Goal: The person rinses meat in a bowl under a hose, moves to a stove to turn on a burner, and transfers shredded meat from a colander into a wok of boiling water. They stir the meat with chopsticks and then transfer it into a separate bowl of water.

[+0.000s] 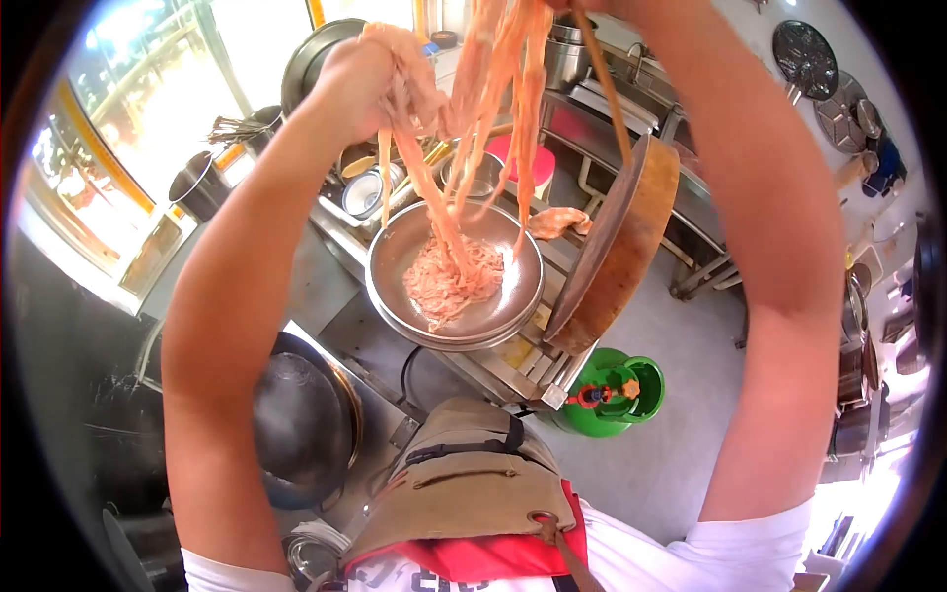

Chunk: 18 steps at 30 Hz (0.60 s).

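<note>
Long, wet, pinkish strips of what looks like raw meat (472, 148) hang in the air over a round metal bowl (388, 259). My left hand (357, 84) is closed around a bunch of them at the upper left. At the top edge, my right hand (614, 8) holds up more strips; its fingers are mostly cut off. A loose pile of the same meat (454, 281) lies in the bowl beneath, touched by the lowest strips. Beside the bowl, a thick round wooden board (621, 247) stands tilted, a thin brown strap or stick (604, 89) rising from it.
The bowl sits on a slatted metal stand (523, 370), with another piece of meat (559, 223) behind. A green gas cylinder (604, 419) stands on the floor at right. A large dark wok (301, 424) is at lower left. Metal sinks (607, 99) line the back.
</note>
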### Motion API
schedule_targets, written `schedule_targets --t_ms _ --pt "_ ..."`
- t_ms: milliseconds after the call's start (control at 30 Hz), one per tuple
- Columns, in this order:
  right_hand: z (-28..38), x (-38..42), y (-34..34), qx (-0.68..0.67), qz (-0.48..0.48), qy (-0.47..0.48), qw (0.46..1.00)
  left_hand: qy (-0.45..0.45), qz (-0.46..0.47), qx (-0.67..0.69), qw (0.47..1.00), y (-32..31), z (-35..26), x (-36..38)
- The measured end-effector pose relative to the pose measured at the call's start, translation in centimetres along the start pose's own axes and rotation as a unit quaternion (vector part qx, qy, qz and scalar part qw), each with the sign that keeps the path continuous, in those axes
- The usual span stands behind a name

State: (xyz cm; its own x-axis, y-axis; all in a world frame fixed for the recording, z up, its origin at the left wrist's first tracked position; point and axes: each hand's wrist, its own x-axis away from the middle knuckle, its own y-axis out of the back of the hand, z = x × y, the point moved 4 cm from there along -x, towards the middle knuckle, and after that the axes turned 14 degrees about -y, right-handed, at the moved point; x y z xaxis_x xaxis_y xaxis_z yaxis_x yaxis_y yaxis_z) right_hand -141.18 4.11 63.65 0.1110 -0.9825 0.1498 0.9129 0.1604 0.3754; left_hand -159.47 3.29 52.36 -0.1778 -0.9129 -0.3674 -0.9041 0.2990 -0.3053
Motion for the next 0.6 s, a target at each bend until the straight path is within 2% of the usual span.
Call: schedule_targets --t_ms 33,133,167,267,300,367,433,467,500,533,600 --pt "-1.3 0.4 -0.9 -0.001 -0.013 -0.007 1.0 -0.002 -0.03 -0.016 0.999 -0.2 -0.9 0.0" --pt "-3.7 0.9 -2.8 -0.01 -0.016 -0.027 0.999 0.074 -0.014 -0.025 0.997 -0.2 -1.9 -0.3" --pt "-4.0 0.9 -2.8 -0.021 -0.013 -0.022 0.999 0.026 0.032 -0.034 0.999 0.3 -0.6 -0.5" --pt "-3.4 0.4 -2.0 -0.06 -0.034 -0.006 0.998 0.08 0.039 -0.033 0.996 1.9 2.6 1.5" --pt "-2.9 0.3 -1.9 -0.073 -0.046 0.001 0.996 -0.026 0.096 -0.117 0.988 2.7 3.8 2.1" --pt "-1.8 0.7 -1.8 -0.069 -0.075 -0.005 0.995 -0.083 0.169 -0.2 0.962 4.0 7.2 3.3" --pt "-0.9 1.5 -2.0 -0.046 -0.084 -0.001 0.995 0.048 0.132 -0.069 0.988 4.0 8.9 4.9" --pt "-0.6 2.3 -2.2 -0.023 -0.079 0.005 0.997 0.127 0.076 0.066 0.987 2.8 9.6 6.2" --pt "0.1 3.1 -2.6 0.001 -0.075 0.015 0.997 0.138 0.054 0.066 0.987 1.8 9.8 6.9" --pt "0.8 4.2 -2.9 0.046 -0.117 0.014 0.992 0.151 0.032 0.067 0.986 1.3 10.2 7.2" --pt "0.7 3.0 -3.3 -0.028 -0.059 0.035 0.997 0.169 0.039 0.105 0.979 1.3 11.7 7.5"
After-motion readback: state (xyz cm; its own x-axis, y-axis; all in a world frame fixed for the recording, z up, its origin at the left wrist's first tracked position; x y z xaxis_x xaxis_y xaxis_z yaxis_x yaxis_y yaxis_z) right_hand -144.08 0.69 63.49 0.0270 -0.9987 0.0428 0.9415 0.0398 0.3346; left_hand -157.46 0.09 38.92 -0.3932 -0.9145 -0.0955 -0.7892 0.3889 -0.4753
